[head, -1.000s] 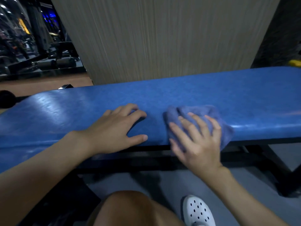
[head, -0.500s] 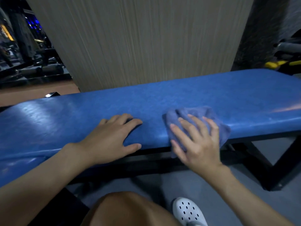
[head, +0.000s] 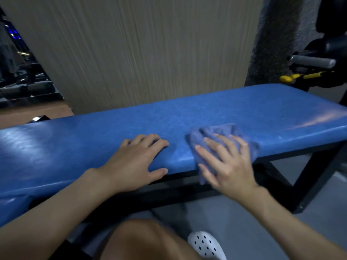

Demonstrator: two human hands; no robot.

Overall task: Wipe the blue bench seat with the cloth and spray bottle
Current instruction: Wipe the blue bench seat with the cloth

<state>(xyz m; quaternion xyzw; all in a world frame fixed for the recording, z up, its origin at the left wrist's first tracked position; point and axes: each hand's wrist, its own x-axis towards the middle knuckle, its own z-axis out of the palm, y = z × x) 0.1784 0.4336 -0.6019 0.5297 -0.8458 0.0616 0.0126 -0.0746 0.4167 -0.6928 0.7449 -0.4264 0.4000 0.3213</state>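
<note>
Change since the earlier frames: the view swings to the right, so the far right end of the seat and the gym machine beyond it come into sight. Both hands and the cloth keep their places on the seat.

- Blue bench seat point(head: 262, 113): long padded top running across the view from left to right, glossy, with light patches at the left end and near the right end. It sits on a black frame point(head: 308, 177).
- Cloth point(head: 221, 131): blue-grey and bunched, lying on the near half of the seat right of centre. Its lower part hangs over the front edge.
- Right hand point(head: 227, 166): laid palm down on the cloth. Its fingers point(head: 206, 155) are straight and spread apart, pressing the cloth against the seat top and front edge.
- Left hand point(head: 135, 162): palm down on the bare seat, just left of the cloth and not touching it. Its fingers point(head: 155, 145) are close together and slightly bent on the top, with the thumb along the front edge. It holds nothing.
- Wall panel point(head: 150, 53): pale, with vertical grain, directly behind the seat.
- Gym machine point(head: 304, 76): upper right, with a yellow part and a grey padded bar point(head: 311, 61) above it.
- Knee point(head: 142, 239) and white perforated shoe point(head: 204, 244): bottom centre, on the grey floor point(head: 244, 212) in front of the seat.
</note>
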